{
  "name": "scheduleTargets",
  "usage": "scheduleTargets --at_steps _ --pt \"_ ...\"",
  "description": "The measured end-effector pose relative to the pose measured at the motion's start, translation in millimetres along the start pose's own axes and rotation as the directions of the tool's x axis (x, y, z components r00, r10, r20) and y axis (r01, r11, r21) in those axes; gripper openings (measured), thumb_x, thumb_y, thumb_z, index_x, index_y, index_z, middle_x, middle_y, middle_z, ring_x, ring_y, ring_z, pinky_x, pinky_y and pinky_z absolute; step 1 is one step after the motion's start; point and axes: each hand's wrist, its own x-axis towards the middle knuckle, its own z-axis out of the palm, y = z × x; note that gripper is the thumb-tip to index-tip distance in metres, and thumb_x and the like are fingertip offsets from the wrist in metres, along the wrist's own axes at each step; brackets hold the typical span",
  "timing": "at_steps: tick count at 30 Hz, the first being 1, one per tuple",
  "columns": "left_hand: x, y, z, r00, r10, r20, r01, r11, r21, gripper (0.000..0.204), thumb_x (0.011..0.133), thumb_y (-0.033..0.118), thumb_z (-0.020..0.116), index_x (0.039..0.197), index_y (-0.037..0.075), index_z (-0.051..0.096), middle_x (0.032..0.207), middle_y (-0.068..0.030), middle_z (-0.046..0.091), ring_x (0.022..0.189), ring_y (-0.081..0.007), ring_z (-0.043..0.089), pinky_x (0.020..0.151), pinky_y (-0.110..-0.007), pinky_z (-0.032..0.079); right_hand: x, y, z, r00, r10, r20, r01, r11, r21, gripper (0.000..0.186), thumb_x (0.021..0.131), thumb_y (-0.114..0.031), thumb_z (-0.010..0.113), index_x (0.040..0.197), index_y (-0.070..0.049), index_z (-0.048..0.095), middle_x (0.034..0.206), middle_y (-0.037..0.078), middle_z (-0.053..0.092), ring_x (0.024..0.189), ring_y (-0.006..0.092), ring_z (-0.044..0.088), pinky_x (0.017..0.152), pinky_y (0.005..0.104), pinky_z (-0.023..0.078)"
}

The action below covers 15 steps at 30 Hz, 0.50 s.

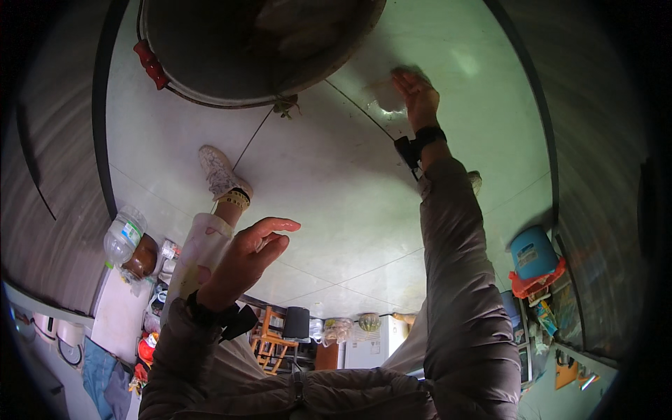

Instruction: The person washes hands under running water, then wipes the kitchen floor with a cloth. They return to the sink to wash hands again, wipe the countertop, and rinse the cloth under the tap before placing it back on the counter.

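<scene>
Right hand [421, 100] reaches beside the bucket [203, 59]; left hand [243, 262] curls loosely

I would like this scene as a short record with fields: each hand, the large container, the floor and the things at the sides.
Left hand: the left hand is raised, fingers bent, thumb apart, seemingly empty
Right hand: the right hand reaches right of the bucket; contact with the floor unclear
Container: large round bucket, red grip on its wire handle; contents too dark to name
Floor: pale floor with dark lines, shiny near the right hand
Left side: clear plastic bottle
Right side: blue container
</scene>
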Motion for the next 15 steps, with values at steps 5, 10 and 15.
scheduleTargets --at_steps 5,10,15 --pt "1 1 2 0.999 0.02 -0.033 -0.02 1.0 0.016 0.026 0.098 0.01 0.051 0.123 0.003 0.056 0.102 0.0005 0.06 0.087 -0.0043 0.049 0.081 -0.021 0.041 15 -21 1 0.983 0.032 -0.182 -0.031 0.999 0.013 0.025 0.076 0.001 0.045 0.093 0.008 0.062 0.107 0.026 0.065 0.108 0.0405 0.062 0.099 0.0512 0.048" --pt "-1 -8 2 0.997 0.07 -0.026 -0.07 0.997 0.011 0.025 0.098 0.01 0.051 0.121 0.002 0.057 0.102 -0.0004 0.062 0.086 -0.0054 0.05 0.079 -0.022 0.042 21 -75 4 0.933 -0.171 -0.318 0.107 0.972 -0.208 0.019 0.086 -0.009 0.057 0.093 0.006 0.066 0.102 0.02 0.069 0.098 0.0357 0.067 0.095 0.0451 0.051" --pt "-10 -7 9 0.989 0.146 -0.019 -0.147 0.989 -0.007 0.025 0.098 0.011 0.052 0.121 0.004 0.058 0.098 0.0025 0.059 0.082 -0.0052 0.046 0.075 -0.021 0.039 -51 -146 76 0.894 -0.426 0.137 0.448 0.856 -0.258 0.019 0.085 -0.001 0.055 0.097 0.007 0.067 0.101 0.021 0.069 0.099 0.0306 0.067 0.096 0.0408 0.051"
